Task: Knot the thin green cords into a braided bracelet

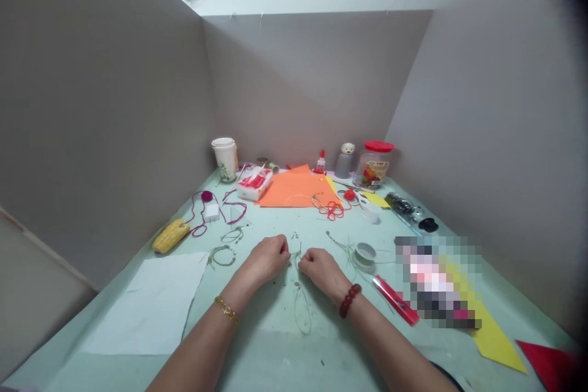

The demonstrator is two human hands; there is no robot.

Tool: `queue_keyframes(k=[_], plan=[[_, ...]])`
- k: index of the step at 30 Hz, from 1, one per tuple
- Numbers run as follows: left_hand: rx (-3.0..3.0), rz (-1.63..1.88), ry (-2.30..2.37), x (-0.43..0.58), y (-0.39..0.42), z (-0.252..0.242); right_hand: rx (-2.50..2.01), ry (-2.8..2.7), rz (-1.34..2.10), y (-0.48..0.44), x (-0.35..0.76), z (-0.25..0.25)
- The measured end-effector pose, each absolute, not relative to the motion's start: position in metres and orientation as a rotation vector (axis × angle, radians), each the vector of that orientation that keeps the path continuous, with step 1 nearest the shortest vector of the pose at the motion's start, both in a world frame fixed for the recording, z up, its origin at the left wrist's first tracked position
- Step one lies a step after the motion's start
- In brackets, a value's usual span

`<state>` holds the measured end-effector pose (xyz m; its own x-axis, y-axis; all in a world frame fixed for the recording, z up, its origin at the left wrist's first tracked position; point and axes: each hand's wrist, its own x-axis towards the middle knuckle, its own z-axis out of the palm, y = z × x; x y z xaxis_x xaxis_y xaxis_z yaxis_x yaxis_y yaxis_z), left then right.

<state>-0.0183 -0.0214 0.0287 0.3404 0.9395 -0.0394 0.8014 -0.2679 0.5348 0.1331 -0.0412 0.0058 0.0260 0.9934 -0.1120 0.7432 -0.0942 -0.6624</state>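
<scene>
Both of my hands are close together over the middle of the pale green table. My left hand (272,256) is closed in a pinch, and my right hand (318,263) is closed facing it. Between them runs a thin green cord (296,255), its ends going into the fingers of each hand. Below the hands, a loop of the cord (303,312) with a small bead or knot lies on the table. Tiny dark bits are scattered around the fingers. To the right of my right hand stands a spool (365,253) with loose green threads beside it.
Green cord bracelets (222,255) and a white sheet (147,306) lie left. A red-handled cutter (395,300) is near my right forearm. Orange paper (294,188), a tissue pack (255,184), a cup (225,159) and a red-lidded jar (374,165) stand at the back. Grey partitions enclose three sides.
</scene>
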Motion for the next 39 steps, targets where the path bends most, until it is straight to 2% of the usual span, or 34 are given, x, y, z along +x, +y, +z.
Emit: queue_keyframes(k=[10,18,29,32,39], plan=[[2.195,0.334,1.587,-0.017,-0.023,0.028,-1.942,-1.786,0.666,-0.04,0.117,0.007],[2.156,0.522,1.529,-0.015,-0.02,0.023,-1.833,-1.764,0.882,-0.043,0.135,0.007],[2.119,0.589,1.519,-0.012,-0.023,0.025,-1.94,-1.881,0.616,-0.054,0.125,0.006],[2.104,0.641,1.492,-0.01,-0.025,0.028,-1.869,-1.861,0.747,-0.053,0.13,0.01],[1.889,0.635,1.389,-0.008,-0.014,0.015,-1.684,-1.449,1.303,-0.057,0.148,0.019]])
